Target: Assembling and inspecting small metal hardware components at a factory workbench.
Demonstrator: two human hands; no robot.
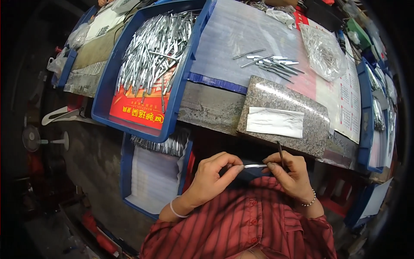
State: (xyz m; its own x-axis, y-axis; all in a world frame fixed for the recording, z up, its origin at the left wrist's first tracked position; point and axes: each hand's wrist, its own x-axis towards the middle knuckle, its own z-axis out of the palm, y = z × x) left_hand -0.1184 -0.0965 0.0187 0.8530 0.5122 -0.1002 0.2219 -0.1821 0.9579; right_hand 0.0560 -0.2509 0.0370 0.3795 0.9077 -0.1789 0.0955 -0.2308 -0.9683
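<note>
Between my two hands a slim silver metal piece is held level, just off the near edge of the bench. My left hand pinches its left end between thumb and fingertips. At the other end, the thumb and fingers of my right hand close on it. A thin dark stick-like tool also stands up from my right hand's fingers; its lower part is hidden. Beyond my hands, a folded white cloth or paper lies on a speckled stone slab.
A blue tray heaped with silver metal pieces stands at the left. A small pile of similar pieces lies on plastic sheeting beyond the slab, near a clear bag. Lower left is another blue tray; more trays line the right.
</note>
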